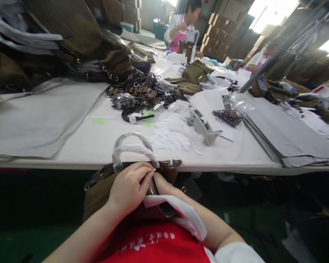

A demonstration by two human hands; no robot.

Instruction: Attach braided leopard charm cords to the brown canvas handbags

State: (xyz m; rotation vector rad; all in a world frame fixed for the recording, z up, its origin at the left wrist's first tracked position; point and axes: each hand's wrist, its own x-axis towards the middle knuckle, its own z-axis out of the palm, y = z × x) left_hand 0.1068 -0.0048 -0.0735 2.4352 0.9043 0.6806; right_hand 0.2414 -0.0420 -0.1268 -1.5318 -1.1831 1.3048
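Olive bag [98,188], white-wrapped handles [138,147], left fingers [143,170] pinching small tab [154,170], right hand [162,184], its fingers' grip unclear

1. The bag [97,197] in the lap looks like matt, olive-brown cloth, with a darker, smoother trim [98,176] that catches some light.
2. Its handles [134,141] wear a wrapping of thin white material, wrinkled and faintly translucent.
3. The zip [151,190] has a metallic gleam, as does the ring [183,189] at the bag's side.
4. The tabletop [82,140] is white and smooth, with a soft sheen.
5. The heaped chains [144,89] look like metal — rough in the mass, glinting in places.
6. The clear bag [241,105] is glossy, crinkled plastic.
7. The apron [164,244] is red cloth, matt, with white print.
8. The stacked boxes [219,33] are dull brown cardboard.
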